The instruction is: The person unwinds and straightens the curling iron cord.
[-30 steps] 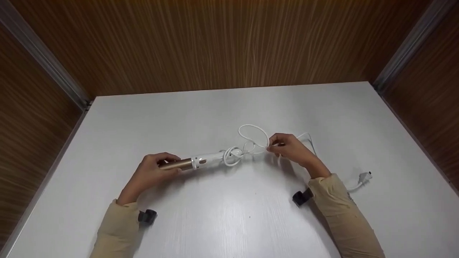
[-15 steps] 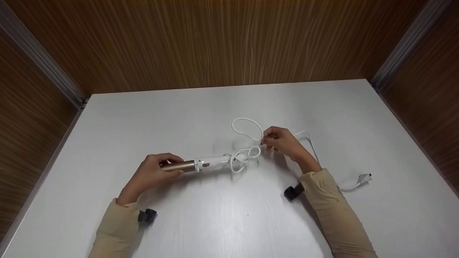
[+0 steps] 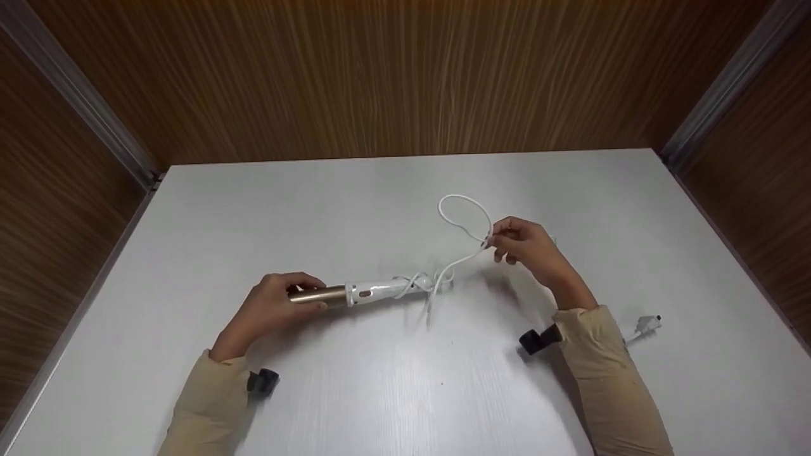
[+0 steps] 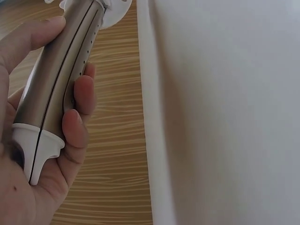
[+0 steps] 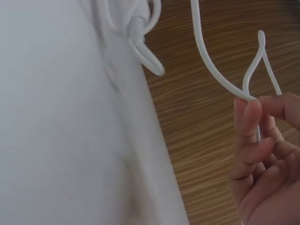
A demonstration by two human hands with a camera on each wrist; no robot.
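The left hand (image 3: pixel 279 307) grips the gold metal barrel of a white-handled curling wand (image 3: pixel 355 293); the right hand (image 3: pixel 526 247) pinches its thin white looped cord (image 3: pixel 466 218) above the white table (image 3: pixel 380 392).

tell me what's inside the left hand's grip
The left hand grips the gold barrel of a curling iron, white tip by the palm. The barrel's underside is covered by the palm.

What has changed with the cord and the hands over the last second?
The right hand, pinching the white cord, has pulled up and away from the curling wand, so the loose coils at the wand's handle end have drawn tighter and the loop above has moved farther back. The left hand still grips the gold barrel; the plug stays put on the table.
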